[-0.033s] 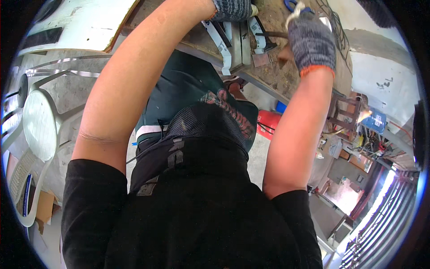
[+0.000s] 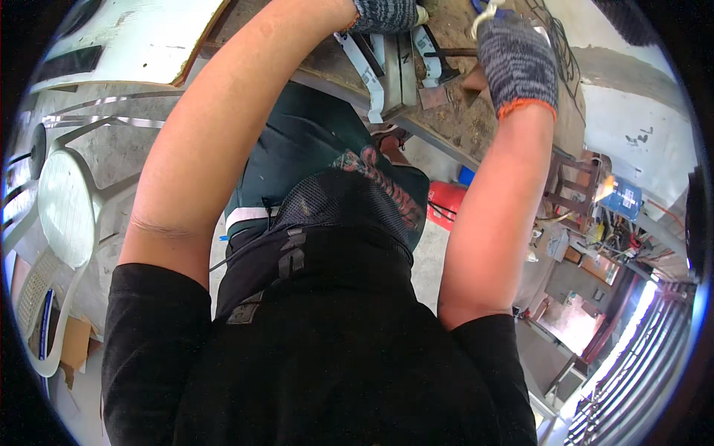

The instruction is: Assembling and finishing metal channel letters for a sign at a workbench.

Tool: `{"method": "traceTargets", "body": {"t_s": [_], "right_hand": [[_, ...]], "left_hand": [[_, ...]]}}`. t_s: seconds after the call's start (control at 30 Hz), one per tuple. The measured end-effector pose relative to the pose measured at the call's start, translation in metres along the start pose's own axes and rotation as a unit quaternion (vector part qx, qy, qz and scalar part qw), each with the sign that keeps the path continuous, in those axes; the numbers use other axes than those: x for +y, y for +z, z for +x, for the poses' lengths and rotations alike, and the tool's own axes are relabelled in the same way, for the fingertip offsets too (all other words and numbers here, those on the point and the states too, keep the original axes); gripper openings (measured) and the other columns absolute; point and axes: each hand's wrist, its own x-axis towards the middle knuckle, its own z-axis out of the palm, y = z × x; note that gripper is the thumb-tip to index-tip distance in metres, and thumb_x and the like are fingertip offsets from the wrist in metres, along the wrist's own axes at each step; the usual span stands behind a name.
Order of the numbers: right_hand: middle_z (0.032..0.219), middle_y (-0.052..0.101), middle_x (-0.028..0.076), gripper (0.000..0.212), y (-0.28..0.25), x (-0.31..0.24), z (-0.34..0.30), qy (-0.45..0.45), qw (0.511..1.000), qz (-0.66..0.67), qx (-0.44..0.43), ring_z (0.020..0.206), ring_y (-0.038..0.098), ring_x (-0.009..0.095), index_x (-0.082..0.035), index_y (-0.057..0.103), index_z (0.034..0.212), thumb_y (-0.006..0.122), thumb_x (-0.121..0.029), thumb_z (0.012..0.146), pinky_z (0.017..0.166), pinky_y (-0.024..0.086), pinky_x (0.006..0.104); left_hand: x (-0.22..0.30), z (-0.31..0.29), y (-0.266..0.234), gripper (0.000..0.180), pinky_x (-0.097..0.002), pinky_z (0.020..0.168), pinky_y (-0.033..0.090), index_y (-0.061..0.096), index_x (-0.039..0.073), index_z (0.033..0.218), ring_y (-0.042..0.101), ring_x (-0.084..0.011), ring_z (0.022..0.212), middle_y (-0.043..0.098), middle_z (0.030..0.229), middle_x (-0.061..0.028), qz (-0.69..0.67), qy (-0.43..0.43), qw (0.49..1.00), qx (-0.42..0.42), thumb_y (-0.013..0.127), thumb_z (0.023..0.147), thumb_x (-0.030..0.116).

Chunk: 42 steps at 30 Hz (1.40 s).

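A dark grey knit glove covers my left hand, cut by the top edge of the view. It looks closed, with a pale fingertip showing, but what it holds is hidden. Below it on the workbench lie a grey metal bar, a bent pale metal strip and a second strip. My right hand, in a matching glove with an orange cuff, is closed farther right. A brown, wooden-looking piece sticks out at its left side. Between the hands runs a thin dark rod.
A white board lies at the far left, above a pale plastic chair. Dark cable runs along the bench's right side. A red cylinder stands under the bench. Farther right are a blue container and clutter.
My right hand has shifted slightly up and away, and the brown piece beside it has moved up too. My left hand has barely moved.
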Motion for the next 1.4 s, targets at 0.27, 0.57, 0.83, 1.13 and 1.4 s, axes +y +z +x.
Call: {"method": "traceTargets", "body": {"t_s": [0.27, 0.57, 0.83, 1.13, 1.4], "right_hand": [[0.120, 0.069, 0.022, 0.052, 0.031, 0.002, 0.003, 0.166, 0.945, 0.277, 0.051, 0.110, 0.068, 0.036, -0.008, 0.065, 0.125, 0.073, -0.039, 0.084, 0.095, 0.053, 0.0447], [0.125, 0.069, 0.022, 0.045, 0.039, 0.001, 0.036, 0.316, 0.824, 0.466, -0.071, 0.115, 0.066, 0.036, -0.010, 0.066, 0.126, 0.054, -0.044, 0.099, 0.098, 0.051, 0.0459], [0.134, 0.065, 0.021, 0.050, 0.021, -0.011, 0.024, 0.338, 0.801, 0.488, -0.079, 0.121, 0.063, 0.035, -0.011, 0.064, 0.129, 0.052, -0.050, 0.101, 0.102, 0.048, 0.0446], [0.131, 0.066, 0.021, 0.038, 0.012, -0.026, -0.040, 0.154, 0.936, 0.283, 0.142, 0.123, 0.061, 0.037, -0.011, 0.064, 0.130, 0.066, -0.011, 0.092, 0.101, 0.051, 0.0445], [0.133, 0.065, 0.021, 0.035, -0.007, -0.026, -0.045, 0.166, 0.913, 0.359, 0.104, 0.121, 0.063, 0.036, -0.012, 0.064, 0.132, 0.058, -0.015, 0.097, 0.101, 0.051, 0.0440]], "left_hand": [[0.000, 0.000, 0.005, 0.027, -0.0482, 0.085, 0.055, 0.071, 0.000, 0.102, 0.069, -0.0434, 0.093, 0.071, 0.093, -0.0257, 0.022, 0.015, 0.999, 0.028, 0.071, 0.083, 0.021], [-0.003, 0.004, 0.005, 0.026, -0.0481, 0.083, 0.055, 0.072, 0.002, 0.099, 0.070, -0.0425, 0.092, 0.071, 0.092, -0.0251, 0.021, 0.007, 1.000, 0.019, 0.071, 0.083, 0.022], [-0.002, 0.001, 0.003, 0.024, -0.0480, 0.084, 0.055, 0.073, 0.004, 0.097, 0.070, -0.0417, 0.092, 0.072, 0.091, -0.0242, 0.017, 0.008, 1.000, 0.013, 0.071, 0.083, 0.023], [-0.002, 0.003, 0.005, 0.021, -0.0467, 0.084, 0.055, 0.074, 0.005, 0.096, 0.071, -0.0402, 0.091, 0.072, 0.090, -0.0229, 0.000, -0.007, 1.000, 0.006, 0.071, 0.084, 0.022], [-0.002, 0.001, 0.005, 0.022, -0.0463, 0.085, 0.055, 0.074, 0.005, 0.097, 0.071, -0.0402, 0.091, 0.072, 0.090, -0.0229, -0.001, -0.002, 1.000, 0.012, 0.071, 0.084, 0.022]]}}
